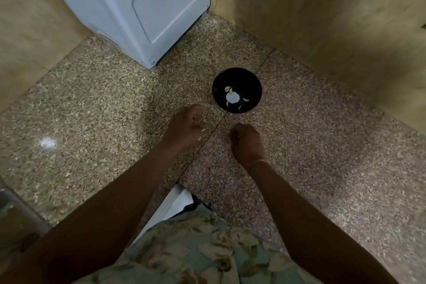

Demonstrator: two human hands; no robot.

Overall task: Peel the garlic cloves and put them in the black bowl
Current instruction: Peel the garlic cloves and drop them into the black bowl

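Note:
The black bowl (237, 80) stands on the speckled floor just beyond my hands. In it lie a pale garlic head (232, 97) and a few loose pale pieces. My left hand (184, 128) hovers low over the floor, to the near left of the bowl. Its fingers are curled, and small pale bits of a garlic clove (202, 130) show at the fingertips. My right hand (247, 143) is a closed fist just in front of the bowl, with nothing visible in it. The two hands are a short gap apart.
A white appliance (143, 11) stands at the back left, its corner close to the bowl. Tan walls (334, 18) close in the right and left sides. My patterned clothing (202, 249) and a white object (177, 203) lie near the bottom edge.

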